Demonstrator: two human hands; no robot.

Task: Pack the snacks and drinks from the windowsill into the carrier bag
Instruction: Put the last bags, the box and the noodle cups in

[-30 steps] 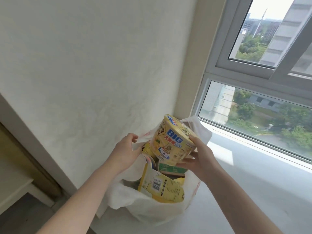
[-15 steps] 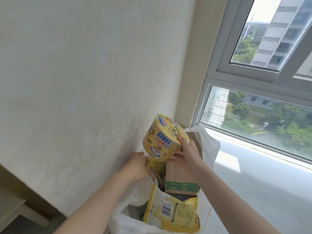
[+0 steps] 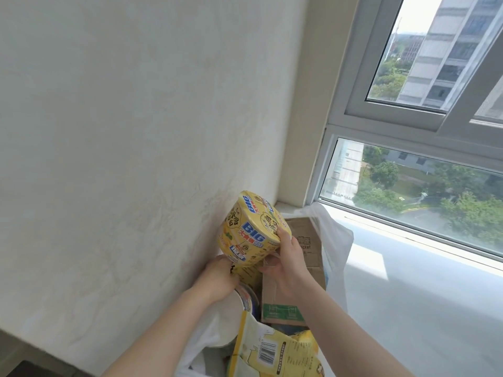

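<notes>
Sunlit windowsill (image 3: pixel 422 308) runs wide rightward; wall (image 3: pixel 136 159) close on your left. Your right hand (image 3: pixel 288 265) grips the noodle cup (image 3: pixel 250 232) above the carrier bag (image 3: pixel 334 240). Your left hand (image 3: pixel 217 278): cannot tell its grasp.

A cream, lightly textured wall (image 3: pixel 136 131) meets a white-framed window (image 3: pixel 381 126) at the corner. Through the lower pane (image 3: pixel 408 183) are green trees (image 3: pixel 462 213) and a curving road (image 3: pixel 416 212); a pale high-rise (image 3: pixel 449 50) fills the upper pane.

Glossy printed noodle tub (image 3: pixel 251 231), matt brown paper bag (image 3: pixel 304 240), thin white plastic carrier bag (image 3: pixel 336 240).
</notes>
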